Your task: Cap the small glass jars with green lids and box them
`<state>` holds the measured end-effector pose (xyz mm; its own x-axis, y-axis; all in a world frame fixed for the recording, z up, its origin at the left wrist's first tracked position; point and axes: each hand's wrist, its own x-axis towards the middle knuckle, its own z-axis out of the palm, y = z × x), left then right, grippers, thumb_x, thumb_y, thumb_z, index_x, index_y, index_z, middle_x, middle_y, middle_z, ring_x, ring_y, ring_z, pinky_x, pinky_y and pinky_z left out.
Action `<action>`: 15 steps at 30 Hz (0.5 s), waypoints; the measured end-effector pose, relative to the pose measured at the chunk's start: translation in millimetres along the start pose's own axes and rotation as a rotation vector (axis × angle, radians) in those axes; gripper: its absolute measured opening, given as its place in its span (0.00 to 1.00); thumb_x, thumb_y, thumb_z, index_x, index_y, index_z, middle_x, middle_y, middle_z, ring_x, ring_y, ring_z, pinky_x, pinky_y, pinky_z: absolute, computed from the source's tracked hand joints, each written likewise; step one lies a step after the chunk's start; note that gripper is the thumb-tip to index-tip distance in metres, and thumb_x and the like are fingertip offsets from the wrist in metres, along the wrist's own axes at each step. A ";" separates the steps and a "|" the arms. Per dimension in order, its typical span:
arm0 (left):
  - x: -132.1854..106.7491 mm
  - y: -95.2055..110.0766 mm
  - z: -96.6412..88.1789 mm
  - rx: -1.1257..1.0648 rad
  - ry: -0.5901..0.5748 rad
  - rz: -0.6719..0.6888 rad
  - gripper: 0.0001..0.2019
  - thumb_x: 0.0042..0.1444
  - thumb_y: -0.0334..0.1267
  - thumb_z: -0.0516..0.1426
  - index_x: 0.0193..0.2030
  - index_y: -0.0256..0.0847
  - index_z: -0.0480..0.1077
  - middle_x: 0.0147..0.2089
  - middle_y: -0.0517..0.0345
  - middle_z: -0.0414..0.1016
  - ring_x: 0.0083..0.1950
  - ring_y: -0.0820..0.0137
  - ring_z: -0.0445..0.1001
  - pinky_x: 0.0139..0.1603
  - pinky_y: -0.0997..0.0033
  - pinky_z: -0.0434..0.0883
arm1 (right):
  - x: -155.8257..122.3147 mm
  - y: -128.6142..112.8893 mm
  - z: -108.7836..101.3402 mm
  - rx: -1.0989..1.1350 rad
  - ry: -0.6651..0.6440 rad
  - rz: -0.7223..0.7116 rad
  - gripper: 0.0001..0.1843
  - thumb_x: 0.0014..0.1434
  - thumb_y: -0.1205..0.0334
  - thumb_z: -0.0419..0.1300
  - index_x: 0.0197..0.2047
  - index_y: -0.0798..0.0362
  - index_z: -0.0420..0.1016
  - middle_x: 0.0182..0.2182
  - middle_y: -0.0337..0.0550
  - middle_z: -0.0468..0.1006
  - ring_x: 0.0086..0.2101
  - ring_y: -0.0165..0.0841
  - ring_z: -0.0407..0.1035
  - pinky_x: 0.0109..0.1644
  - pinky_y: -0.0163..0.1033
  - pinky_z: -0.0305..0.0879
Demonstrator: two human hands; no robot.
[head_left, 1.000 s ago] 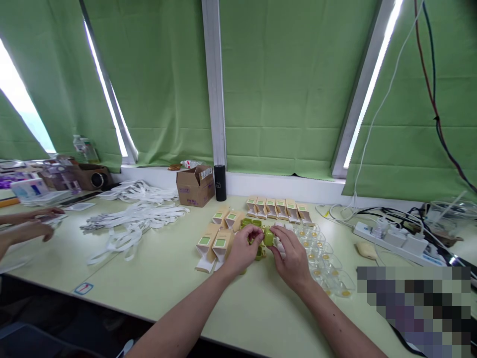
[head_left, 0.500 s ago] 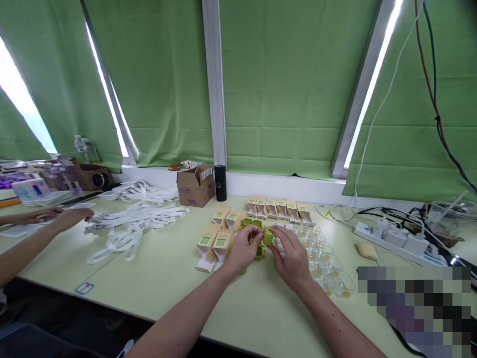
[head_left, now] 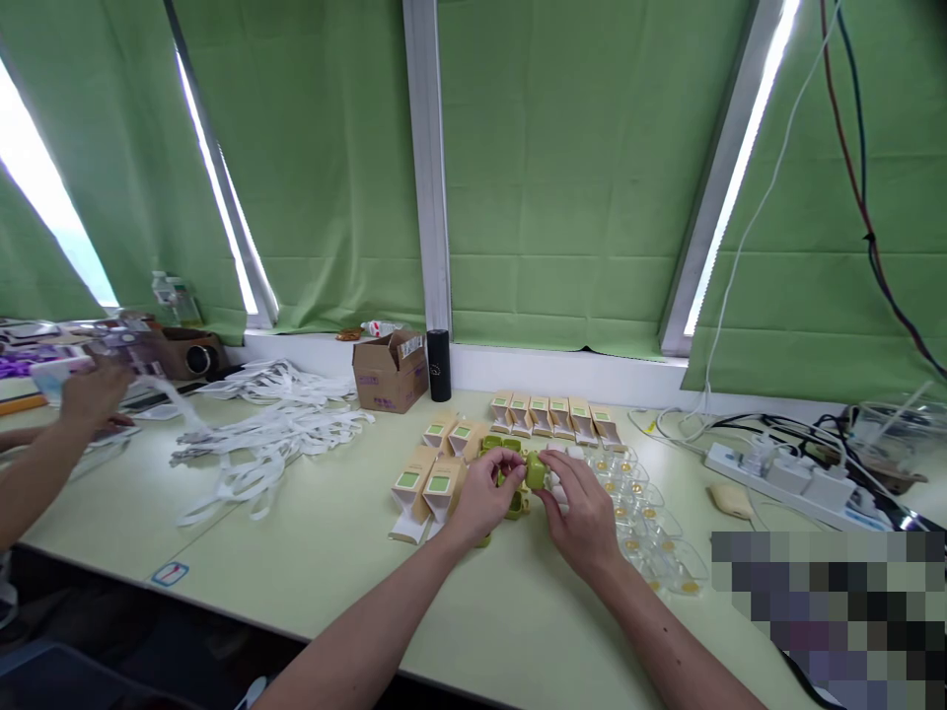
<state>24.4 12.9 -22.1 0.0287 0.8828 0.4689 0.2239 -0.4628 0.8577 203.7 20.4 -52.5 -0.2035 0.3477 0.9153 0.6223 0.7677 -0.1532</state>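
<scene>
Between the fingertips of both hands is a small green case [head_left: 536, 470], held just above the table. My left hand [head_left: 482, 501] pinches its left side, and my right hand [head_left: 584, 511] grips it from the right with thumb and fingers. More green cases [head_left: 516, 507] lie under and behind my hands, partly hidden. Some small white pieces [head_left: 574, 452] sit behind my right hand. To its right are several clear plastic shells [head_left: 645, 515] with yellow round spots. Beige cartons [head_left: 442, 483] with green labels stand left of my left hand.
A row of beige cartons [head_left: 556, 418] stands at the back. Behind are a brown cardboard box [head_left: 390, 375] and a black cylinder [head_left: 439, 365]. White straps [head_left: 285, 424] lie left, near a co-worker's hand [head_left: 96, 394]. A power strip [head_left: 795, 483] with cables lies right.
My hands stay nearly in place; the green case is turned slightly between my fingers. At left, the co-worker's hand has lifted away with a white strap.
</scene>
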 end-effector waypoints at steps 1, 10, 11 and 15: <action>0.0 0.6 -0.2 0.005 -0.001 0.004 0.12 0.60 0.47 0.63 0.37 0.39 0.76 0.35 0.55 0.76 0.38 0.66 0.72 0.43 0.66 0.71 | -0.2 -0.2 0.0 0.001 -0.001 0.003 0.22 0.70 0.65 0.57 0.65 0.49 0.69 0.54 0.53 0.82 0.53 0.47 0.77 0.56 0.55 0.77; -0.8 2.2 0.3 0.038 -0.005 0.006 0.10 0.62 0.44 0.60 0.36 0.40 0.73 0.34 0.56 0.74 0.38 0.66 0.71 0.43 0.67 0.70 | -2.1 2.1 1.4 0.002 -0.020 -0.006 0.22 0.70 0.66 0.58 0.66 0.50 0.68 0.55 0.53 0.81 0.54 0.46 0.76 0.54 0.54 0.77; -0.7 2.1 0.5 0.036 -0.005 0.008 0.10 0.62 0.44 0.60 0.36 0.40 0.73 0.34 0.57 0.74 0.38 0.66 0.71 0.43 0.67 0.70 | -1.5 1.6 1.0 0.001 -0.019 -0.007 0.22 0.70 0.66 0.58 0.66 0.50 0.69 0.55 0.53 0.81 0.54 0.46 0.76 0.54 0.54 0.77; -0.3 1.2 0.3 0.039 -0.001 0.010 0.10 0.62 0.44 0.60 0.35 0.40 0.72 0.34 0.57 0.73 0.38 0.66 0.70 0.43 0.67 0.69 | 0.7 -0.2 -0.3 0.001 -0.016 -0.009 0.22 0.70 0.65 0.58 0.65 0.50 0.69 0.54 0.52 0.81 0.53 0.47 0.76 0.55 0.54 0.77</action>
<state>25.0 12.2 -21.3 0.0323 0.8785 0.4767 0.2612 -0.4678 0.8444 203.6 20.3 -51.8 -0.2214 0.3496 0.9104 0.6198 0.7711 -0.1454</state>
